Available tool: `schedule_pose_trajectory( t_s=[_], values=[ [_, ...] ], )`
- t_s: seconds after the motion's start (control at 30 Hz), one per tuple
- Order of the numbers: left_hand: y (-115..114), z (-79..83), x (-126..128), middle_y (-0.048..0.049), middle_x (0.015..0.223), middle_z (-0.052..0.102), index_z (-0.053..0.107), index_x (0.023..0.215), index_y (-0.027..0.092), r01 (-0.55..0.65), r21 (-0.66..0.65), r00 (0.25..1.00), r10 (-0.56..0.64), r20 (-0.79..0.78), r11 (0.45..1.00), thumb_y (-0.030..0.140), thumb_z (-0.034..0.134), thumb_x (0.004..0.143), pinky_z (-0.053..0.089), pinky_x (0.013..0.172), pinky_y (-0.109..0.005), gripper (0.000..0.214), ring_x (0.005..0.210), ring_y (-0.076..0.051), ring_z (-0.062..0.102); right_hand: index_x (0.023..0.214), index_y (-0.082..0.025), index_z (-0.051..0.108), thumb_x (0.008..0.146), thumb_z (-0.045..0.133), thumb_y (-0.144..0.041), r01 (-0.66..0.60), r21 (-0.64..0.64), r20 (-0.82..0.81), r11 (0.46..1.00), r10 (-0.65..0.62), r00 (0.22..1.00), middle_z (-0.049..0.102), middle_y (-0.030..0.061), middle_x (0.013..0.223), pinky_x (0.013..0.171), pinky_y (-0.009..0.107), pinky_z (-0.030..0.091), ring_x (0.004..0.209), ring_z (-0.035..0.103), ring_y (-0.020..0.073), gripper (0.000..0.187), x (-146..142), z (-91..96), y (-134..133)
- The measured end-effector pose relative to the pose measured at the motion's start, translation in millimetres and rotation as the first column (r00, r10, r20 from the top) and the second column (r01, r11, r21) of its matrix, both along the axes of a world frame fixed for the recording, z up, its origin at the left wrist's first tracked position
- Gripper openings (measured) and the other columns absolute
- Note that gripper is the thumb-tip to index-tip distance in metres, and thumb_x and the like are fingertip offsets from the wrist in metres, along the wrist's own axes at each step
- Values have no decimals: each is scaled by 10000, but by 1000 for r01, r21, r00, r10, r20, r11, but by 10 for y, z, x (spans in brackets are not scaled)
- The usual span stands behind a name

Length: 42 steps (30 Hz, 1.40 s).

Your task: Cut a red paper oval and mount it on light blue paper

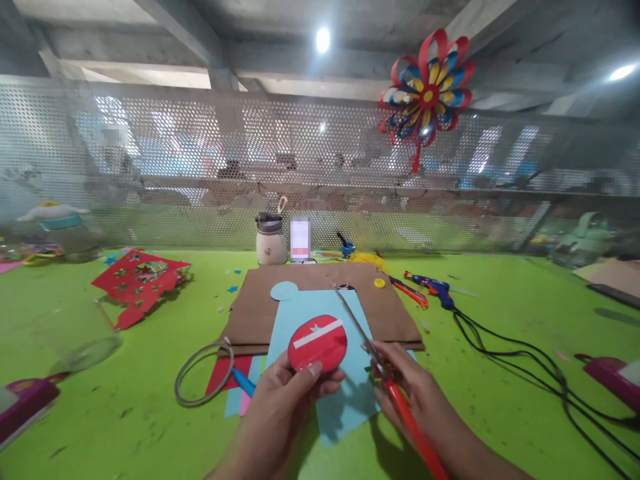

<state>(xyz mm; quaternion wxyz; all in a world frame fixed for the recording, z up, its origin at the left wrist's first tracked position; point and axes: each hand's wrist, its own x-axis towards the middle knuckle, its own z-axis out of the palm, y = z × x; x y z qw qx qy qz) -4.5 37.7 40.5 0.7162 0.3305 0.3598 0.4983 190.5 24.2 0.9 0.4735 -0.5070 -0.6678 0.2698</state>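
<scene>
My left hand [295,393] pinches a red paper disc [323,360] at its lower edge. A white stripe and a small pale star show on its face. In my right hand [415,380] is a pair of scissors [370,343] with long red handles. The blades point up and away, just right of the disc and apart from it; whether they are spread I cannot tell. Beneath both hands lies a light blue paper sheet [300,313] on brown cardboard [250,300]. A pale blue paper disc [284,291] sits by the sheet's top left corner.
Left lie a cut-up red sheet [135,287] and a grey ring [183,373]. A glue gun [437,290], black cables [520,347] and a red cutter [413,292] are on the right. A white bottle [271,240] stands behind; a paper flower [427,93] hangs before the mesh panel.
</scene>
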Motion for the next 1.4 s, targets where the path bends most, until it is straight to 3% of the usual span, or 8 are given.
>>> schedule_pose_trajectory(
  t_s=[0.17, 0.3, 0.43, 0.73, 1.0, 1.1, 1.4],
  values=[
    [-24, 43, -13, -82, 873, 766, 712, 900, 181, -73, -21, 997, 74, 27, 997, 247, 822, 685, 537, 662, -245, 251, 664, -158, 689, 1165, -214, 568, 777, 638, -166, -9, 40, 136, 999, 3, 991, 600, 63, 994, 786, 322, 543, 883, 637, 207, 397, -33, 32, -54],
    [-59, 56, -13, -73, 843, 771, 715, 879, 192, -111, -18, 994, 110, -16, 994, 282, 853, 643, 538, 647, -256, 287, 659, -173, 690, 1165, -241, 581, 766, 691, -240, 66, 113, 110, 991, -78, 991, 572, 44, 987, 756, 306, 528, 852, 609, 196, 414, -85, 106, -98],
    [-49, 12, -26, -59, 807, 767, 711, 844, 195, -68, 13, 996, 69, -52, 998, 290, 889, 586, 548, 665, -268, 327, 644, -176, 687, 1185, -251, 577, 778, 699, -280, 59, 147, 92, 987, -74, 993, 579, 45, 972, 737, 310, 531, 848, 613, 205, 425, -94, 119, -118],
    [-54, 7, -35, -78, 848, 762, 706, 888, 190, -3, -9, 997, 3, -79, 1000, 291, 861, 638, 558, 689, -282, 310, 681, -184, 688, 1173, -266, 597, 772, 719, -276, 47, 152, 93, 987, -61, 994, 563, 34, 926, 653, 279, 536, 794, 607, 193, 420, -70, 130, -133],
    [-89, 74, -15, -87, 875, 765, 720, 871, 186, -55, 8, 988, 56, -141, 998, 296, 850, 645, 556, 720, -294, 284, 712, -197, 687, 1175, -256, 596, 793, 697, -234, 7, 147, 147, 989, -29, 989, 539, 28, 915, 706, 302, 530, 786, 582, 184, 396, -36, 185, -130],
    [-95, 71, -8, -99, 849, 765, 719, 873, 176, -52, 46, 987, 58, -151, 998, 314, 854, 632, 554, 753, -323, 309, 718, -217, 692, 1169, -251, 585, 804, 692, -251, -19, 141, 192, 990, -9, 981, 545, 37, 921, 674, 293, 535, 785, 580, 188, 380, -6, 146, -114],
    [-86, 63, -29, -58, 778, 757, 707, 835, 195, -73, 37, 983, 78, -166, 997, 314, 856, 627, 548, 713, -268, 282, 683, -188, 686, 1145, -246, 608, 778, 721, -298, -7, 165, 186, 986, -24, 982, 576, 42, 883, 604, 262, 528, 757, 601, 194, 388, -4, 64, -112]
  ],
)
